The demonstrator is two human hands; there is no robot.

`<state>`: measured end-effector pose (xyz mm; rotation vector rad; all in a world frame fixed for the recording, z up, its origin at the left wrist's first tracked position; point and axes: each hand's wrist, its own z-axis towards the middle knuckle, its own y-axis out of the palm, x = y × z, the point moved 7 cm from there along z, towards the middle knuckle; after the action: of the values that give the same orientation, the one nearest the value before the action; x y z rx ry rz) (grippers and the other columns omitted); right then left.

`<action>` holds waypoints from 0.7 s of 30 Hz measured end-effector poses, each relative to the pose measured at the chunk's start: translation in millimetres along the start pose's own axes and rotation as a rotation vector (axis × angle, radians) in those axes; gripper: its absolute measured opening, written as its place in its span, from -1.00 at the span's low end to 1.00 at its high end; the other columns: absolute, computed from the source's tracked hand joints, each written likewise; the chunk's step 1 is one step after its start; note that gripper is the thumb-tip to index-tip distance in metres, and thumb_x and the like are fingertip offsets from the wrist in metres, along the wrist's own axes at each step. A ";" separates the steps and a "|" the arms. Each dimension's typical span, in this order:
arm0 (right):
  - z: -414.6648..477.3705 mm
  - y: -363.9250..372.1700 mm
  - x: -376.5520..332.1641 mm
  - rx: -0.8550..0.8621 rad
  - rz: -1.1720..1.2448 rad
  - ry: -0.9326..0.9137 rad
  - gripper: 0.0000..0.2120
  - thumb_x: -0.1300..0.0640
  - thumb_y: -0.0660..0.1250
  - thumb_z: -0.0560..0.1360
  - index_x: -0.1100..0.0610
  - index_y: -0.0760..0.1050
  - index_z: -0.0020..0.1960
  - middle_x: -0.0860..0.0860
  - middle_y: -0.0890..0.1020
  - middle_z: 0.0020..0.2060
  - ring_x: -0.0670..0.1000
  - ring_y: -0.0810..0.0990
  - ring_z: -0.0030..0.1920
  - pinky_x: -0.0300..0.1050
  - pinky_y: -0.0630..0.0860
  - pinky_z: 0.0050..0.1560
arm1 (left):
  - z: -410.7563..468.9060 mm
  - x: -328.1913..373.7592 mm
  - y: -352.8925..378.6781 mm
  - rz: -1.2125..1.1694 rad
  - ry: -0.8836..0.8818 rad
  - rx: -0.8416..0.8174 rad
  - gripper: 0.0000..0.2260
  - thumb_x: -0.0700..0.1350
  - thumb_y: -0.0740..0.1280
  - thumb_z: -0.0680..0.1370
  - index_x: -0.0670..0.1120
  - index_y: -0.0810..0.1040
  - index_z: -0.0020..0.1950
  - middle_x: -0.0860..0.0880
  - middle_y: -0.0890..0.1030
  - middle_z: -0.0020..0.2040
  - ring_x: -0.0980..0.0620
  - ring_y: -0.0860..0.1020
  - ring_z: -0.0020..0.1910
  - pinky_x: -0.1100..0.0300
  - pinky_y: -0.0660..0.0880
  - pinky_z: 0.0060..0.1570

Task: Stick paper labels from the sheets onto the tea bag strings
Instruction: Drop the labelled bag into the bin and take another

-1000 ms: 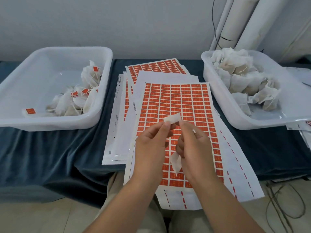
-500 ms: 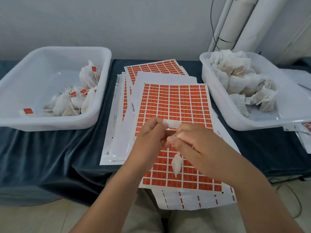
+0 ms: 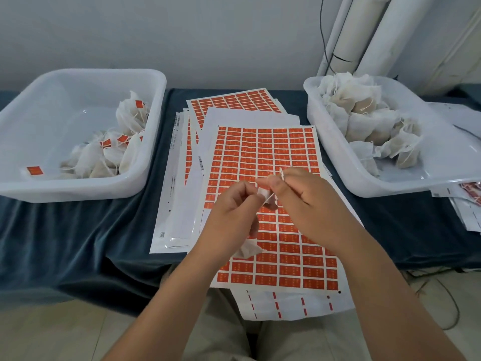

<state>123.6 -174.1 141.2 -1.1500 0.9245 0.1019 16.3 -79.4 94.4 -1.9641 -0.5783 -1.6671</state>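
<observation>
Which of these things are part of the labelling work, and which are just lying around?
In use: the left hand and right hand, pinching a label and string; the tea bag hanging below; the label sheet; the tub of labelled bags; the tub of plain bags.

Lying about: wall pipes; loose papers at the right edge; blue cloth.

Left hand [image 3: 231,212] pinches a white label [image 3: 262,193], right hand [image 3: 307,201] the string [image 3: 281,174], above the orange sheet [image 3: 260,152].

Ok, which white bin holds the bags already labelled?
The left bin: its tea bags carry orange labels; the right bin holds bags showing none.
</observation>
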 end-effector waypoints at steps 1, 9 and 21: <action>0.8 1.6 1.2 -0.014 0.001 0.005 -0.44 -0.39 -0.05 0.56 -0.12 0.63 0.01 -0.24 0.57 -0.18 -0.30 0.53 0.04 -0.35 0.41 -0.05 | 0.2 -0.9 -0.6 0.016 0.006 0.024 -0.80 -0.03 0.29 0.71 -0.03 0.59 -0.08 0.19 0.60 -0.38 0.20 0.50 -0.47 0.37 0.45 -0.42; 2.2 6.9 11.4 -0.059 -0.071 0.031 -0.51 -0.36 0.00 0.61 -0.09 0.54 -0.15 -0.17 0.61 -0.24 -0.15 0.61 -0.14 -0.17 0.56 -0.07 | 0.3 -7.1 -1.4 0.156 0.062 0.075 -0.73 0.01 0.21 0.69 0.16 0.56 -0.18 0.14 0.62 -0.25 0.23 0.57 -0.27 0.50 0.46 -0.35; 0.4 10.8 14.9 -0.109 -0.121 0.076 -0.52 -0.33 -0.04 0.61 -0.09 0.52 -0.12 -0.14 0.64 -0.22 -0.11 0.64 -0.18 -0.19 0.58 -0.01 | -3.7 3.8 -0.9 0.326 0.168 0.070 -0.77 0.17 0.06 0.63 0.27 0.48 -0.09 0.32 0.62 -0.13 0.27 0.59 -0.13 0.46 0.44 -0.37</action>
<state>127.9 -174.5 123.2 -1.3159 0.9233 0.0105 13.5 -80.9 98.6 -1.7395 -0.2348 -1.5628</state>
